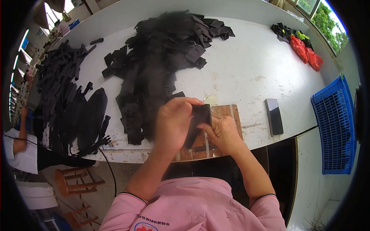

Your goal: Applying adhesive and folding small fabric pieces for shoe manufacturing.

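Note:
Between my two hands is a folded black fabric piece (pixel 201 114), raised just above a brown board (pixel 200 149) at the table's near edge. My left hand (pixel 172 120) grips its left side, thumb and fingers closed near the top. At its right edge, my right hand (pixel 224 132) pinches it with the thumb across the front. Part of the piece hangs down between the hands, and some fingertips are hidden behind it. Just beyond my left hand lies a large heap of flat black fabric pieces (pixel 165 46), which stretches to the far side of the white table (pixel 246 81).
Black strips (pixel 58 73) and longer black pieces (pixel 92 111) cover the left side. A phone (pixel 274 117) lies right of the board. A blue plastic basket (pixel 334 127) stands at the right edge, red bags (pixel 299 50) behind. Wooden stools (pixel 73 183) and another person (pixel 23 148) are at left.

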The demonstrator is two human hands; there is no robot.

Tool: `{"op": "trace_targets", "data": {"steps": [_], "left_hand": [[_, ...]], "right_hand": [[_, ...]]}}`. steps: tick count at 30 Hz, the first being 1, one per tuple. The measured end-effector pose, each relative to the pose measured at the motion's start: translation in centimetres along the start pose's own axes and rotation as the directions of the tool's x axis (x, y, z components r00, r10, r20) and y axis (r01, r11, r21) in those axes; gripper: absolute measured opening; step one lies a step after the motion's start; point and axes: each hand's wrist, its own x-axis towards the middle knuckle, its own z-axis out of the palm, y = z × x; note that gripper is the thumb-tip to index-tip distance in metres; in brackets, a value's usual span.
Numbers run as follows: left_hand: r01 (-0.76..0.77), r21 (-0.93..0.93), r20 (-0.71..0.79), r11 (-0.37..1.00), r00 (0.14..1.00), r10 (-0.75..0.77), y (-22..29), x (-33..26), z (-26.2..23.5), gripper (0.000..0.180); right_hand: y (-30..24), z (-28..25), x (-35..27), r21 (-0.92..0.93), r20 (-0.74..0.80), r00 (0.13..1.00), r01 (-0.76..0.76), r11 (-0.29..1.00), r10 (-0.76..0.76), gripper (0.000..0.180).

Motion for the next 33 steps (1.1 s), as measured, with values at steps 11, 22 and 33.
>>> {"op": "trace_targets", "data": {"steps": [11, 22, 33], "left_hand": [[-0.160, 0.586, 0.119, 0.794, 0.987, 0.111, 2.0, 1.0, 1.1, 0.007], [-0.231, 0.959, 0.199, 0.161, 0.961, 0.193, -1.0, -4.4, -3.7, 0.025], [-0.052, 0.963, 0.083, -0.266, 0.991, 0.106, -1.8, -3.9, -8.3, 0.014]], "right_hand": [[-0.8, 1.0, -1.0, -0.133, -0.158, 0.983, 0.075, 0.988, -0.095, 0.029], [-3.8, -5.8, 0.3, 0.707, -0.289, 0.953, 0.151, 0.690, 0.088, 0.033], [9.2, 1.6, -18.8, 0.995, 0.082, 0.323, 0.028, -0.096, 0.943, 0.039]]}}
